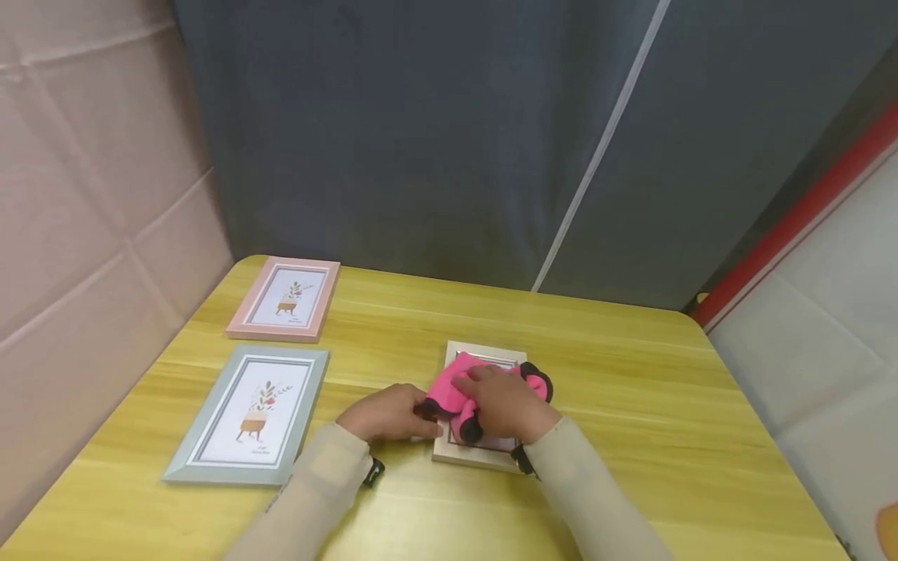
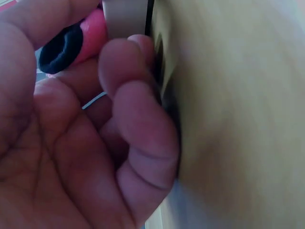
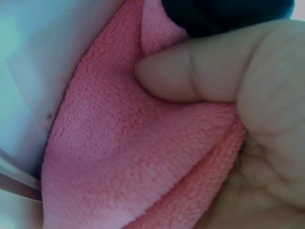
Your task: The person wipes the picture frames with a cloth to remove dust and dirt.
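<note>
Yellow wood-grain bench (image 1: pixel 631 405) with rounded corners, set against a dark grey curtain (image 1: pixel 421 132); beige padded wall at left, white panel with a red strip at right.

White picture frame (image 1: pixel 484 460) lies flat near the bench middle, slightly toward the near edge. A pink cloth (image 1: pixel 449 389) with dark trim lies bunched on the frame's glass.

Right hand (image 1: pixel 501 401): palm down on the cloth, pressing it onto the frame. In the right wrist view the thumb (image 3: pixel 190 76) is curled into the pink fleece (image 3: pixel 119 157), which folds up under the palm, so the grip is clenched on the cloth. A pale strip of the frame (image 3: pixel 28 71) shows at the left edge of that view.

Left hand (image 1: pixel 389 413): at the frame's left edge, just left of the cloth. Left wrist view shows curled fingers (image 2: pixel 138 124) against the frame's side (image 2: pixel 125 19), with the cloth's dark-trimmed corner (image 2: pixel 71 43) just above them; grip closed on the frame edge.

Two more frames lie flat to the left, well apart from the hands: a grey frame (image 1: pixel 210 436) near, a pink frame (image 1: pixel 242 323) far, each holding a plant print.

Hidden or unclear: most of the white frame's glass and whatever it holds is covered by cloth and hands. Both wrist views are very close and partly blurred. Forearms in pale sleeves are cut off at the near edge.
</note>
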{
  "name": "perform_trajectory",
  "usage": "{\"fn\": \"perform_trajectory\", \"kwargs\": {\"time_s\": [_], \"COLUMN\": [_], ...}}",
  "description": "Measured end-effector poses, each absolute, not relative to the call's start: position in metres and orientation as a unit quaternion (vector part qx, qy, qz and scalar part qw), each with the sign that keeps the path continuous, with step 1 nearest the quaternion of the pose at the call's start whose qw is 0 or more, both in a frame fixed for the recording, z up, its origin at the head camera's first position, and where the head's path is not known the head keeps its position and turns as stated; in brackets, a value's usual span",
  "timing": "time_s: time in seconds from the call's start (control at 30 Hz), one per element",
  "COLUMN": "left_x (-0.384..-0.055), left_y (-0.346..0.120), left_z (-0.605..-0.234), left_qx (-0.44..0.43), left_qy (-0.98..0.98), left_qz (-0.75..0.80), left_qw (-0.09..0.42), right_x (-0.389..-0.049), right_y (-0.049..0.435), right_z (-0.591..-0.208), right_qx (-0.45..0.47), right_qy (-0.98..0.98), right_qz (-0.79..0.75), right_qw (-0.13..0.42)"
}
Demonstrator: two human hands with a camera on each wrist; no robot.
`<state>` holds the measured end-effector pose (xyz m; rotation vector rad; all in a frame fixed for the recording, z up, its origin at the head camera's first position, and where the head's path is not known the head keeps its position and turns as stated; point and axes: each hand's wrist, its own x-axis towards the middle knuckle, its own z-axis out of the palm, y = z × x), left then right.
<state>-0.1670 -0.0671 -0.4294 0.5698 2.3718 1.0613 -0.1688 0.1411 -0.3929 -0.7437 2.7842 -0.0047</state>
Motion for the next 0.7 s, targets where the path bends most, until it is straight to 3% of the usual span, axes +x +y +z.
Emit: {"fn": "perform_trajectory", "kwargs": {"time_s": [0.4, 0.7], "left_x": [-0.168, -0.168], "left_y": [-0.064, -0.064], "left_z": [-0.430, -0.432], "left_qx": [0.191, 0.191], "left_qy": [0.877, 0.866], "left_qz": [0.375, 0.402], "left_qw": [0.231, 0.229], "right_x": [-0.184, -0.153], "right_y": [0.148, 0.166], "right_z": [-0.399, -0.388], "right_qx": [-0.232, -0.351], "right_qy": [0.961, 0.929], "right_qz": [-0.051, -0.115], "right_qw": [0.140, 0.016]}}
